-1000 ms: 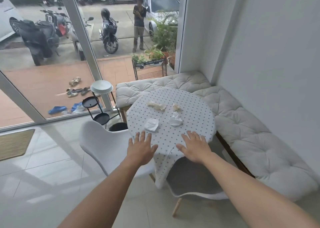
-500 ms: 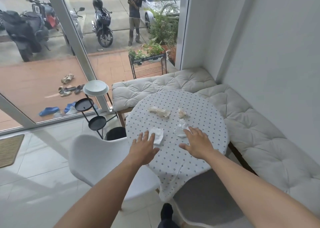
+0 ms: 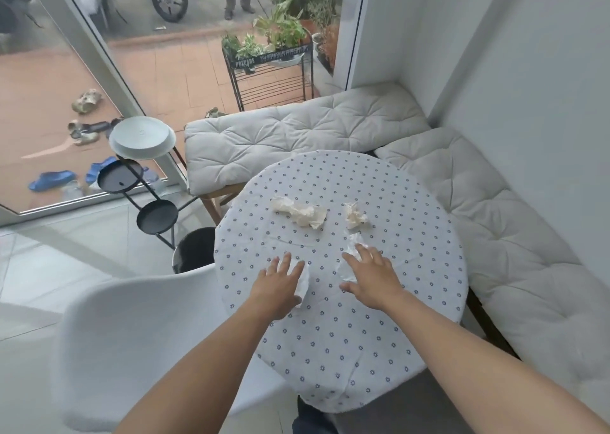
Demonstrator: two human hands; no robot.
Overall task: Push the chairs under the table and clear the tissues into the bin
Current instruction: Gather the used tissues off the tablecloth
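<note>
Left hand (image 3: 280,285) and right hand (image 3: 371,277) lie spread, fingers unclenched, each pressing a white tissue (image 3: 303,287) on the table (image 3: 330,351).

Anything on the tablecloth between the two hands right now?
Head view: only bare dotted tablecloth lies between left hand and right hand; each covers its own white tissue.

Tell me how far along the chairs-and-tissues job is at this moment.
Done: nothing is visibly binned. In hand: the left hand and right hand each rest flat on a white tissue, fingers not closed. Left: two crumpled tissues lie farther back, the black bin awaits, and the white chair still sticks out.
</note>
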